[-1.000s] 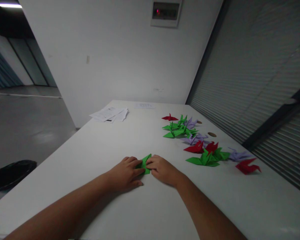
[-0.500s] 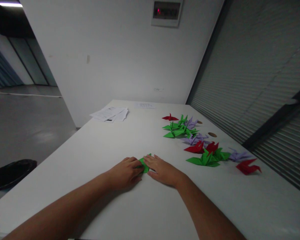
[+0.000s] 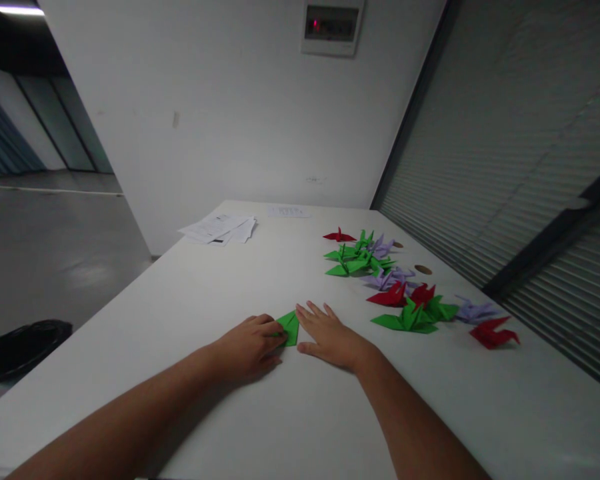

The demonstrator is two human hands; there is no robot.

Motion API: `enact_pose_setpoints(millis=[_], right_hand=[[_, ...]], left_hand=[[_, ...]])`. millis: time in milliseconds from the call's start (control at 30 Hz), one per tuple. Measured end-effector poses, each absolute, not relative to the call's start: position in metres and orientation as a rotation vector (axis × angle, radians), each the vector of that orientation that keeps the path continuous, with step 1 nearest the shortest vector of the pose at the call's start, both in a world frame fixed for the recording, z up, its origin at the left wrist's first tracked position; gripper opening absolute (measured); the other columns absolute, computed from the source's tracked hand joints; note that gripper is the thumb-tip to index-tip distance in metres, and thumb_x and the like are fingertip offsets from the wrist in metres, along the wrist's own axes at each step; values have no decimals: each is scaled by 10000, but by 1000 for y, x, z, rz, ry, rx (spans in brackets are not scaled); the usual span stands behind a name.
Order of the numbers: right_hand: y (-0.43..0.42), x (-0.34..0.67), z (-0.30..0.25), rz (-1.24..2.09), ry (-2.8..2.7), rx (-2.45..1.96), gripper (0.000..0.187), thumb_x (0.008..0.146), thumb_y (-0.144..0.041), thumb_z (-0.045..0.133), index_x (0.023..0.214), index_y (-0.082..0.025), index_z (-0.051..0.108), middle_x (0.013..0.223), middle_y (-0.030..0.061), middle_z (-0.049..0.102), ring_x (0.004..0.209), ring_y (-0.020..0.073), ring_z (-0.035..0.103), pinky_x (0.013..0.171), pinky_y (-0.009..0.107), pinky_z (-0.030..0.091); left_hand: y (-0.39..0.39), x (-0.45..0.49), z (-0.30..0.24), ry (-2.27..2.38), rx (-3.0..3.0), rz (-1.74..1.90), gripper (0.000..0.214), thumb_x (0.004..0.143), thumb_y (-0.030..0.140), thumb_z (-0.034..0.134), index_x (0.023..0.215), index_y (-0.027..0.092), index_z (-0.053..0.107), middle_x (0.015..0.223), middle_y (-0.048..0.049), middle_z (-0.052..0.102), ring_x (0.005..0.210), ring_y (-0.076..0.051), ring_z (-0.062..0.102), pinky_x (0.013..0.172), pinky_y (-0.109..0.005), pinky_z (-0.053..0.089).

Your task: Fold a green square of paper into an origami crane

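Note:
A small folded piece of green origami paper lies flat on the white table in front of me. My left hand covers the paper's left part, its fingers curled and pressing on it. My right hand lies just right of the paper with its fingers spread, the fingertips close to its right edge. Whether those fingertips still touch the paper I cannot tell. The paper's left end is hidden under my left fingers.
Several folded paper cranes in green, red and purple sit along the table's right side by the window blinds. Printed sheets lie at the far left. A black-lined bin stands beyond the left edge.
My right hand has slid off the green paper to the right and its fingers have spread, baring more of the paper. My left hand stays in place on it.

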State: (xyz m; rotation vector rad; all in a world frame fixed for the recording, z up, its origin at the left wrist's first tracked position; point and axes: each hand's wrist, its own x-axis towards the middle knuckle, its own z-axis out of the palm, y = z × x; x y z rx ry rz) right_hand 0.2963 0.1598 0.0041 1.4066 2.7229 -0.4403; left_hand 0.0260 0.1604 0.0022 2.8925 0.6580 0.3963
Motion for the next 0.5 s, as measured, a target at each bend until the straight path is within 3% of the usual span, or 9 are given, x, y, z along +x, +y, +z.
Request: enact_pose_setpoints(millis=[500], right_hand=[[154, 286, -5, -528, 2969, 1069, 964, 959, -706, 555, 1668, -145, 221, 1722, 191, 204, 1618, 304, 136, 1321, 513, 79]], left_hand=[[166, 25, 1, 697, 2880, 448, 478, 939, 325, 678, 1396, 208, 603, 1312, -137, 661, 1215, -297, 622, 1052, -448, 520]])
